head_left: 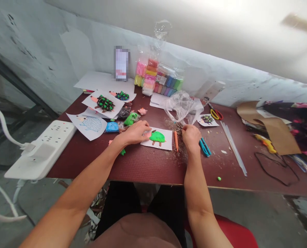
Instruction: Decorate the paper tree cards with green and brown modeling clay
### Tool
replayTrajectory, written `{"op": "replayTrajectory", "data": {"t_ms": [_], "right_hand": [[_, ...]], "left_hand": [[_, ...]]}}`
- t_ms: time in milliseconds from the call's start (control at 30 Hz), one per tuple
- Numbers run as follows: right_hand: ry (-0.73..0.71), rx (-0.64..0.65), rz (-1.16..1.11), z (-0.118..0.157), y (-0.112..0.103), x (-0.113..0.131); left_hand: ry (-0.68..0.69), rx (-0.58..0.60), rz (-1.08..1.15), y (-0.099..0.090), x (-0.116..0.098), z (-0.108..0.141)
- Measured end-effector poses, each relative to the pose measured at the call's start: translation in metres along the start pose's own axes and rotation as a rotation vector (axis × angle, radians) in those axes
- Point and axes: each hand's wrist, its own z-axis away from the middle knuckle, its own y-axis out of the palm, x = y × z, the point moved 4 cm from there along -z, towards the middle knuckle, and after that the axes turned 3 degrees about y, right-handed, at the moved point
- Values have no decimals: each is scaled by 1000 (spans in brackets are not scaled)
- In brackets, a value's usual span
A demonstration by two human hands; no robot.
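Note:
A white paper [168, 140] lies on the table in front of me, carrying a flat hedgehog-like animal in green clay [157, 136] with a pink head and brown feet. My left hand [136, 132] grips the paper's left edge beside the pink head, its fingers bent. To the right, my right hand [191, 137] is closed at a small heap of brown bits [178, 130]; whatever is between its fingertips is too small to make out. An orange marker-like stick [176, 140] lies between the paper and this hand. Blue-handled cutters or pliers [205, 147] lie just right of it.
Finished hedgehog pictures [105, 103] and a hedgehog drawing [90, 124] lie at left, near clay packets [112, 127]. A clear plastic bag [184, 105], scissors [216, 114], glue sticks [233, 148] and a yellow glue gun [265, 143] are beyond or right. A power strip [43, 151] overhangs the left edge.

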Motion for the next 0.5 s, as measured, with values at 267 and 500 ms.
{"op": "replayTrajectory", "data": {"t_ms": [267, 500], "right_hand": [[-10, -35, 50, 1, 2, 1], [-64, -57, 71, 3, 5, 5]], "left_hand": [[-17, 29, -10, -2, -5, 1], [2, 28, -24, -1, -5, 1]]}}
